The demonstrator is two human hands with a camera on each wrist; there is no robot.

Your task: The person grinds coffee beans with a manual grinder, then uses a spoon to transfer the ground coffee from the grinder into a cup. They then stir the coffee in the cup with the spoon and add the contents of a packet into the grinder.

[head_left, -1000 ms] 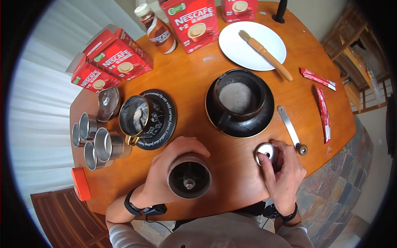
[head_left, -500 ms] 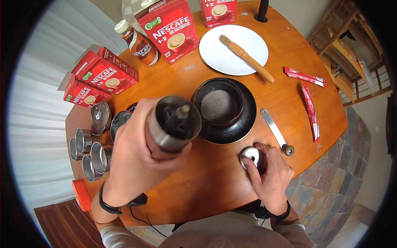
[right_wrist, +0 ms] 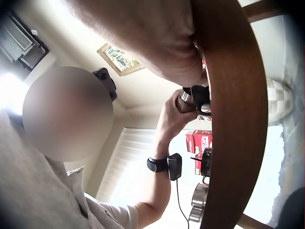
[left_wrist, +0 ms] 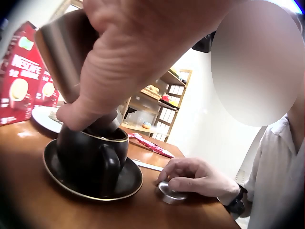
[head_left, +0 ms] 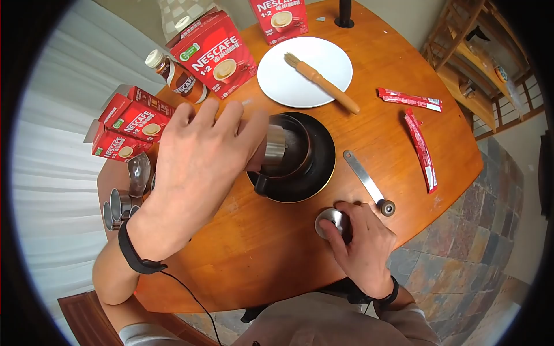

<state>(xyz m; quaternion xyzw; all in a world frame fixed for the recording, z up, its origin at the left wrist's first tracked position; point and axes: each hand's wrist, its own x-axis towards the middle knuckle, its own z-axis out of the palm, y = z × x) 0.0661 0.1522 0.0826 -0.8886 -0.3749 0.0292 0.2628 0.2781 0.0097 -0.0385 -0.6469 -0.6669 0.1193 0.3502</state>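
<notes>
My left hand (head_left: 202, 155) grips the steel-and-brown grinder body (head_left: 272, 147), tilted with its steel end over the large black cup (head_left: 300, 154). In the left wrist view the grinder (left_wrist: 66, 47) leans down into the mouth of the black cup (left_wrist: 86, 155), which stands on a black saucer (left_wrist: 126, 187). Whether anything falls from it is hidden. On the table, my right hand (head_left: 365, 248) holds a round steel lid (head_left: 333, 222) between thumb and fingers. Beside that hand lies the metal crank handle (head_left: 365, 176).
A white plate (head_left: 271, 75) with a wooden brush (head_left: 320, 82) is at the back. Red stick packets (head_left: 421, 150) lie on the right. Red boxes (head_left: 216, 57), a bottle (head_left: 183, 81), a glass dish (head_left: 139, 173) and steel cups (head_left: 118, 205) stand at the back and left.
My left hand has lifted the grinder from near the table's front, brought it to the black cup and tipped its steel end over. My right hand stays on the steel lid.
</notes>
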